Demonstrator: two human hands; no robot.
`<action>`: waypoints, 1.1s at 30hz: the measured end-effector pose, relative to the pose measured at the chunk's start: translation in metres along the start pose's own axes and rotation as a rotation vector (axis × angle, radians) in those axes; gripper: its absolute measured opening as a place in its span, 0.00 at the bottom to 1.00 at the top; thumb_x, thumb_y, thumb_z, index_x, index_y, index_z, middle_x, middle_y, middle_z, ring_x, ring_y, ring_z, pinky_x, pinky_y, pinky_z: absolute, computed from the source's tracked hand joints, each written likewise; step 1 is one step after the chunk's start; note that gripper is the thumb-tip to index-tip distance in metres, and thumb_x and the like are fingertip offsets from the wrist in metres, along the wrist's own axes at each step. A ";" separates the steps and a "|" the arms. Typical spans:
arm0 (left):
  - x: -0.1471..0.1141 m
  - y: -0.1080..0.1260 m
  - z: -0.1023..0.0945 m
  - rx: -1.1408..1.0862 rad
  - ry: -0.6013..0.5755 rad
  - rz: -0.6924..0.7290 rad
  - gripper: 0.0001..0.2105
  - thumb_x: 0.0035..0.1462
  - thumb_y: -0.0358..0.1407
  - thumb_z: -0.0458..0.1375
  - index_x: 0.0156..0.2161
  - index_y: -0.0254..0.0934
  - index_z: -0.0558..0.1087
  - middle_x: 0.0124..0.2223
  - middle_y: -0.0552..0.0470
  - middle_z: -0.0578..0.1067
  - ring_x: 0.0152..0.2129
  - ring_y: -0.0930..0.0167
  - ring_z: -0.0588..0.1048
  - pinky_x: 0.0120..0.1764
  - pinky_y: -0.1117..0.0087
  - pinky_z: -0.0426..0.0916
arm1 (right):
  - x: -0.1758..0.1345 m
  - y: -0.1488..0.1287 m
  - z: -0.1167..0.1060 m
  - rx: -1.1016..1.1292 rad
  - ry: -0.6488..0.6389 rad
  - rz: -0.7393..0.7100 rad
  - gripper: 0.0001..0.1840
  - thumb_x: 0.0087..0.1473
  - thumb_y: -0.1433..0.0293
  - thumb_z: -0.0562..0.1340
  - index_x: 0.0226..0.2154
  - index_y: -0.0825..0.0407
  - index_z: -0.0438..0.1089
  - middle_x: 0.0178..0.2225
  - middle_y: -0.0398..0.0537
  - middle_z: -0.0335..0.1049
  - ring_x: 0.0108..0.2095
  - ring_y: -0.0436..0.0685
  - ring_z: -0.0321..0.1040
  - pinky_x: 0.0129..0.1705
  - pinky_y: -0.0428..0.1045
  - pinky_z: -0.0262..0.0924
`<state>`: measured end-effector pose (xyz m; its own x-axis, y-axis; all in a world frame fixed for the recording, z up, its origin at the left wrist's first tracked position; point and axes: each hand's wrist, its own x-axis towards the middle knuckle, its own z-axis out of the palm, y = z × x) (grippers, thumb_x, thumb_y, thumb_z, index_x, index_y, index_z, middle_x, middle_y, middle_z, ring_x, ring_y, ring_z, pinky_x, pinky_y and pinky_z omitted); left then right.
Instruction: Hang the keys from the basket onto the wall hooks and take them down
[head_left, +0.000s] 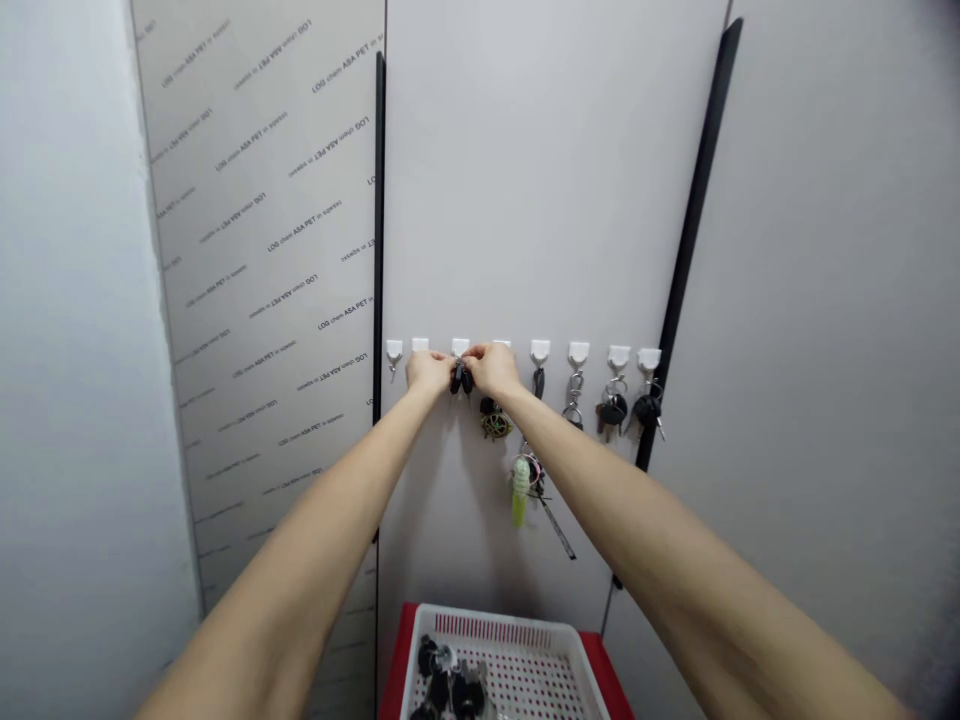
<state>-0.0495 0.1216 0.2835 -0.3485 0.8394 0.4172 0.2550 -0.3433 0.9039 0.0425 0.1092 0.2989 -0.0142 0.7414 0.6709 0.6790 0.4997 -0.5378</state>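
Both my hands meet at a white hook (460, 346) on the pale cabinet door, third from the left in a row. A bunch of black-headed keys (461, 379) hangs just below it, between my fingers. My left hand (430, 370) pinches the bunch from the left side. From the right, my right hand (491, 367) grips it with thumb and fingers. Whether the ring sits on the hook is hidden by my fingertips. Right of my right hand hang further key bunches, among them one with a round patterned charm (495, 424) and one with a green charm (520, 490).
A white perforated basket (525, 628) holding several black-headed keys (450, 690) stands below on a red surface (606, 672). Long black handles (379, 250) run along the door edges. The leftmost hook (394, 350) carries no keys. Printed film covers the panel (262, 250) at left.
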 end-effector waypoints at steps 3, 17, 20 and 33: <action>-0.003 -0.012 0.002 -0.010 -0.019 -0.015 0.05 0.37 0.30 0.52 0.22 0.30 0.68 0.18 0.52 0.68 0.15 0.77 0.66 0.23 0.75 0.62 | -0.007 0.006 0.005 -0.015 -0.055 0.005 0.10 0.39 0.76 0.52 0.25 0.58 0.68 0.21 0.47 0.66 0.24 0.48 0.62 0.29 0.43 0.56; -0.150 -0.145 -0.024 0.243 -0.431 0.021 0.09 0.41 0.28 0.50 0.31 0.32 0.68 0.30 0.50 0.71 0.26 0.76 0.67 0.33 0.74 0.61 | -0.162 0.078 0.023 -0.037 -0.238 -0.224 0.10 0.40 0.75 0.52 0.28 0.55 0.65 0.26 0.45 0.64 0.26 0.47 0.59 0.31 0.43 0.53; -0.189 -0.182 -0.033 0.522 -0.631 0.074 0.09 0.41 0.27 0.49 0.31 0.33 0.68 0.30 0.51 0.70 0.28 0.74 0.66 0.33 0.73 0.60 | -0.231 0.115 0.044 -0.057 -0.541 -0.089 0.09 0.40 0.76 0.52 0.25 0.55 0.66 0.24 0.46 0.65 0.25 0.48 0.59 0.30 0.43 0.53; -0.222 -0.200 -0.034 0.974 -0.917 0.399 0.10 0.43 0.29 0.47 0.32 0.38 0.67 0.31 0.50 0.66 0.32 0.69 0.62 0.35 0.68 0.53 | -0.287 0.141 0.061 -0.100 -0.761 -0.060 0.09 0.38 0.73 0.54 0.28 0.52 0.64 0.28 0.45 0.62 0.32 0.50 0.57 0.34 0.45 0.50</action>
<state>-0.0541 -0.0108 0.0137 0.5064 0.8590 0.0757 0.8452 -0.5118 0.1538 0.0974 -0.0057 -0.0008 -0.5300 0.8361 0.1418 0.7235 0.5330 -0.4387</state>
